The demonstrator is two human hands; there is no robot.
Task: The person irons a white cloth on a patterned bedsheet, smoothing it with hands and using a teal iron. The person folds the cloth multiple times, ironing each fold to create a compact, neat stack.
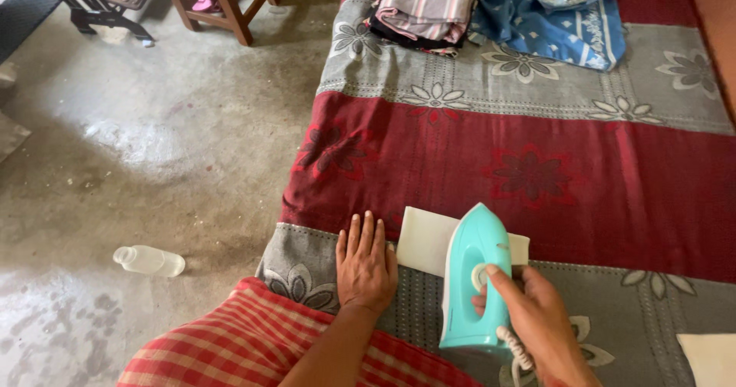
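Gripping the turquoise iron (473,279) in the right hand (540,322), fingers wrapped round its handle, pressing on the white cloth (422,237) just ahead. Resting the left hand (366,264) flat and open on the bedspread (537,172) beside that cloth. Risking a burn, fingertips lying near the soleplate; lingering possibly scorching.

Turquoise electric iron (471,279) flat on folded white cloth (425,237), tip pointing away, on red-and-grey floral bedspread
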